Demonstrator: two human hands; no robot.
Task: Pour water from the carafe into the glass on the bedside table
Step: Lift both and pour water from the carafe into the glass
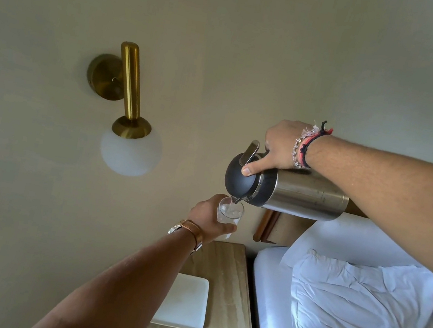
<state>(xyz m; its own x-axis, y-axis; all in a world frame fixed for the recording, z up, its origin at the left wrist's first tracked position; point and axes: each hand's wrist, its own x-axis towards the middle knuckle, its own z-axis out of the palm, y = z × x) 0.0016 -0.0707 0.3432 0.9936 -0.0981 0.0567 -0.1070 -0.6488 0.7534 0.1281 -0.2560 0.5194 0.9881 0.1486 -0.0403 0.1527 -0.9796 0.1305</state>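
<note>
Glass point(229, 214): a small clear tumbler, smooth and round, held up in the air above the bedside table point(231, 270), not standing on it. Water with bubbles shows inside; how full it is, I cannot tell exactly.
Left hand point(210, 217): wrapped around the glass from the side, the thumb across its front; the grip is closed on the glass. A watch with a brown strap point(192, 230) sits on the wrist.
Carafe point(289, 189): a cylinder of brushed steel with a dark matte dome lid and a shiny lever on top. It is tipped almost flat, and its spout is just at the rim of the glass.
Right hand point(279, 146): closed around the carafe handle, the thumb pressing on the dark lid. Thread and bead bracelets point(306, 148) are on the wrist.
Step in hand: the pouring itself, I judge, because the spout is over the glass and water is inside.
Next move: probably to bring the carafe back upright before the glass overflows, slowly, so no drops fall. Then the glass should go down on the table.
Bedside table: pale wood with fine grain, a flat top. A white square tray point(185, 303) with rounded corners lies on it.
Bed point(358, 304): just beside the table, with white wrinkled sheets.
Wall lamp point(127, 119): a brass tube and a frosted white globe, well apart from the hands.
</note>
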